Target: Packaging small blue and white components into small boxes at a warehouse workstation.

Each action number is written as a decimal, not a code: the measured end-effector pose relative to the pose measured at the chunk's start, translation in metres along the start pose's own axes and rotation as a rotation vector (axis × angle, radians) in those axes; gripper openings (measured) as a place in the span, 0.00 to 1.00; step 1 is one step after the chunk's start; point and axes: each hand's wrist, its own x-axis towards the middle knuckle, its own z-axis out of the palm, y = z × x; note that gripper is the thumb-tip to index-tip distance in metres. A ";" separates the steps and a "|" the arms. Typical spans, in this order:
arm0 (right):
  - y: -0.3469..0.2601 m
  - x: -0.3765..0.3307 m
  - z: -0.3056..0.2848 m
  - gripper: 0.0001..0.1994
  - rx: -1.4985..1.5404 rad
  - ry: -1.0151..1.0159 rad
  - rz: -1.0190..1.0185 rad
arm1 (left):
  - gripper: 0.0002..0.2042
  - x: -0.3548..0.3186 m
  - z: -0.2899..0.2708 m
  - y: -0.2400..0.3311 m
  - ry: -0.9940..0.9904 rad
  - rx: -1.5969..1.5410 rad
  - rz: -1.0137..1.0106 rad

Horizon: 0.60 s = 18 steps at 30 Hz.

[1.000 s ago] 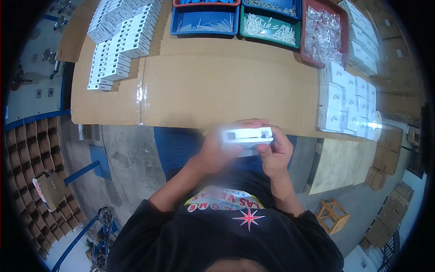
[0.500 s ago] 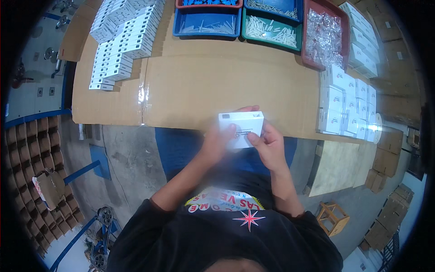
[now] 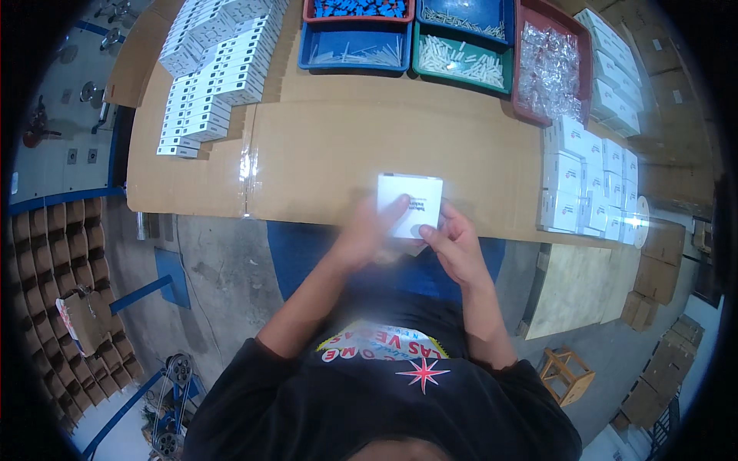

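Observation:
Between my two hands is a small white box (image 3: pixel 415 198) with dark print, held just over the front edge of the cardboard-covered table (image 3: pixel 384 138). My left hand (image 3: pixel 367 230) grips its left side, thumb lying on the broad face; the hand is partly blurred. At the lower right corner, my right hand (image 3: pixel 457 244) pinches the box with its thumb in front and fingers behind. The broad printed face is turned up toward me. My fingers behind the box are mostly hidden.
Stacked white boxes (image 3: pixel 207 107) stand at the far left, more white boxes (image 3: pixel 565 180) at the right. Along the back are a blue tray of clear sticks (image 3: pixel 307 58), a green tray of white plugs (image 3: pixel 419 65) and a red tray of clear bags (image 3: pixel 526 111). A wooden stool (image 3: pixel 569 376) stands lower right.
The box has tipped so its top side, with the dark square, no longer shows and its broad face does. Both hands still hold it. The whole view has shifted slightly.

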 end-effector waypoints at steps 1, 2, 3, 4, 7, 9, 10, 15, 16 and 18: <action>0.000 0.001 -0.002 0.23 0.000 -0.004 0.000 | 0.20 0.001 -0.002 0.002 0.002 0.001 0.003; 0.001 0.003 -0.006 0.24 -0.021 0.021 0.016 | 0.20 0.003 -0.005 0.004 -0.025 0.012 0.024; 0.002 0.004 -0.009 0.26 -0.041 0.045 0.032 | 0.20 0.003 -0.006 0.006 -0.052 0.023 0.045; 0.003 0.005 -0.009 0.26 -0.042 0.044 0.032 | 0.20 0.002 -0.006 0.005 -0.051 0.023 0.046; 0.005 0.004 -0.010 0.25 0.080 0.074 0.030 | 0.18 -0.002 -0.005 0.003 -0.095 0.009 0.125; 0.008 0.004 -0.011 0.25 0.073 0.059 0.017 | 0.17 -0.003 -0.004 0.000 -0.068 -0.055 0.100; 0.008 0.004 -0.012 0.25 0.072 0.058 0.018 | 0.17 -0.004 -0.004 0.001 -0.068 -0.056 0.100; 0.007 0.004 -0.007 0.24 0.061 0.061 0.011 | 0.18 -0.003 -0.010 -0.013 -0.021 0.042 0.202; 0.009 0.006 -0.006 0.24 0.059 0.059 0.010 | 0.18 -0.002 -0.011 -0.015 -0.021 0.042 0.205; 0.013 0.008 -0.006 0.24 0.002 0.051 -0.011 | 0.20 -0.001 -0.013 -0.019 0.045 -0.132 0.173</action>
